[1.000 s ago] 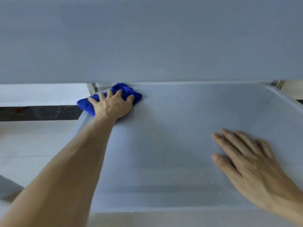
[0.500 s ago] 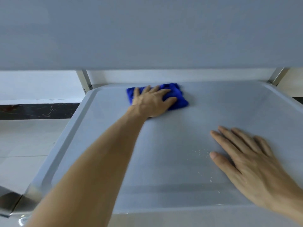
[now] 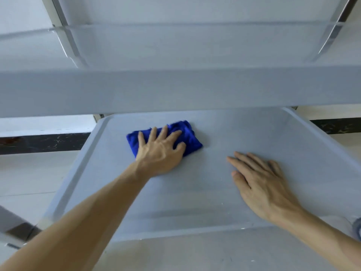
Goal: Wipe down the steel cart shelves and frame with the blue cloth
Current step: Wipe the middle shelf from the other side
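Note:
The blue cloth (image 3: pixel 187 136) lies bunched on the steel cart's lower shelf (image 3: pixel 195 192), a little left of its middle. My left hand (image 3: pixel 160 151) presses flat on the cloth with fingers spread, covering its near left part. My right hand (image 3: pixel 259 180) rests flat on the bare shelf to the right, fingers straight and pointing toward the far left. The upper shelf's front edge (image 3: pixel 175 90) crosses the view above and hides the far part of the lower shelf. Shiny frame posts (image 3: pixel 330 36) rise at the upper corners.
The lower shelf has a raised rim (image 3: pixel 82 169) along its left side and front. A light tiled floor (image 3: pixel 29 177) and a dark baseboard strip (image 3: pixel 43 142) lie to the left. A few pale specks sit near the shelf's front edge (image 3: pixel 242 228).
My left hand slid the cloth from the far left corner to the right, then nearer along the shelf. The view tilted up, showing the upper shelf. My right hand stayed flat.

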### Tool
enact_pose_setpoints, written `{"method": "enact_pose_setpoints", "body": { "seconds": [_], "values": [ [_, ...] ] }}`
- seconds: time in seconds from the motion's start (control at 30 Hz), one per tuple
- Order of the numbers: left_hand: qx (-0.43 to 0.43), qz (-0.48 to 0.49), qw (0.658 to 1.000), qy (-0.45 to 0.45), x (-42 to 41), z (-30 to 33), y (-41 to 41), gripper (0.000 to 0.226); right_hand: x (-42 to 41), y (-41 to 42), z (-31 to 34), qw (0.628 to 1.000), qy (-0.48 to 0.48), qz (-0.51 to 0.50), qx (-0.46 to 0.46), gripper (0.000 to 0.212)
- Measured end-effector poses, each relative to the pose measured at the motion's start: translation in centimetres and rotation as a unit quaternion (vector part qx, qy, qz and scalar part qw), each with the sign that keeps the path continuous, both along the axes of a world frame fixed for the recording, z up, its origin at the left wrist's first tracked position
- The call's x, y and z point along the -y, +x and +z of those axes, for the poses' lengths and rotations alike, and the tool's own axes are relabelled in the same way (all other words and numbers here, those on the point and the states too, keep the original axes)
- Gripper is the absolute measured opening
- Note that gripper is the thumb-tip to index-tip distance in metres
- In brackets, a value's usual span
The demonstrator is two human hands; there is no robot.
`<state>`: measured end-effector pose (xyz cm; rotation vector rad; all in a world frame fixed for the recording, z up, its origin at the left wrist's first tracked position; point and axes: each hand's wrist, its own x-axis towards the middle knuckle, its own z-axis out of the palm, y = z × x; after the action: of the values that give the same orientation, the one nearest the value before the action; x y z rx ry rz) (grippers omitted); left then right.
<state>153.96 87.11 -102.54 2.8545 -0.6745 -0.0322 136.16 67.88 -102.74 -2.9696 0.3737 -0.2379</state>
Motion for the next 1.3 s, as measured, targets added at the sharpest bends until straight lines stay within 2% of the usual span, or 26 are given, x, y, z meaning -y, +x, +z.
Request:
{"method": "enact_pose_setpoints", "body": {
  "seconds": [0.07, 0.17, 0.23, 0.3, 0.37, 0.4, 0.47, 0.53, 0.57, 0.63, 0.7, 0.77, 0.9, 1.0, 1.13, 1.23, 1.3],
  "values": [
    [0.006, -0.056, 0.998, -0.002, 0.1, 0.0, -4.0, 0.062, 0.5, 0.1, 0.0, 1.000, 0.025, -0.005, 0.001, 0.045],
    [0.000, -0.126, 0.992, 0.004, -0.9, 0.5, -9.4, 0.066, 0.9, 0.3, 0.5, 0.997, 0.083, -0.004, 0.005, 0.041],
    [-0.048, -0.162, 0.986, -0.007, -2.0, 1.1, -11.8, 0.064, 1.0, 0.3, 1.1, 0.992, 0.129, -0.002, 0.002, 0.040],
    [-0.149, -0.175, 0.969, -0.094, -3.3, 2.5, -12.6, 0.060, 1.0, 0.2, 1.8, 0.986, 0.165, -0.007, -0.011, 0.037],
    [-0.221, -0.120, 0.939, -0.235, -4.9, 4.2, -12.2, 0.049, 0.7, 0.5, 2.9, 0.981, 0.192, -0.033, -0.012, 0.034],
    [-0.209, -0.075, 0.935, -0.275, -6.0, 4.7, -11.6, 0.045, 0.1, 0.8, 3.6, 0.979, 0.196, -0.047, 0.000, 0.034],
    [-0.118, -0.005, 0.957, -0.266, -8.4, 5.1, -10.3, 0.041, -2.2, 1.6, 5.1, 0.979, 0.193, -0.026, 0.056, 0.036],
    [-0.057, 0.027, 0.973, -0.224, -10.5, 4.9, -9.6, 0.039, -6.0, 1.9, 6.3, 0.970, 0.196, 0.092, 0.109, 0.032],
    [-0.047, 0.031, 0.977, -0.208, -11.2, 4.7, -9.4, 0.039, -8.1, 1.9, 6.4, 0.962, 0.193, 0.162, 0.108, 0.030],
    [-0.052, 0.038, 0.977, -0.203, -11.9, 4.0, -9.2, 0.038, -11.9, 1.4, 5.4, 0.952, 0.167, 0.255, 0.037, 0.034],
    [-0.070, 0.057, 0.967, -0.237, -12.0, 3.6, -9.2, 0.037, -13.7, 0.8, 3.7, 0.957, 0.097, 0.267, -0.060, 0.050],
    [-0.065, 0.065, 0.964, -0.249, -11.8, 3.5, -9.4, 0.038, -13.0, 0.5, 2.7, 0.963, 0.064, 0.252, -0.075, 0.061],
    [-0.032, 0.006, 0.989, -0.145, -11.0, 3.2, -9.6, 0.045, -7.4, -0.3, 2.9, 0.979, 0.051, 0.185, -0.075, 0.071],
    [-0.020, -0.010, 0.996, -0.083, -10.4, 2.8, -9.8, 0.050, -1.1, -1.6, 2.8, 0.994, 0.006, 0.078, -0.079, 0.068],
    [-0.012, -0.006, 0.999, -0.050, -9.8, 2.0, -9.6, 0.052, 6.5, -2.8, 2.9, 0.991, 0.019, -0.080, -0.102, 0.074],
    [0.011, -0.009, 1.000, -0.014, -9.8, 0.8, -9.6, 0.050, 6.7, -0.6, 2.2, 0.983, 0.003, -0.161, -0.085, 0.066],
    [0.028, -0.001, 0.999, -0.024, -10.0, 0.4, -9.6, 0.049, 4.1, 2.0, 2.2, 0.978, 0.004, -0.197, -0.074, 0.062]
  ]
}}
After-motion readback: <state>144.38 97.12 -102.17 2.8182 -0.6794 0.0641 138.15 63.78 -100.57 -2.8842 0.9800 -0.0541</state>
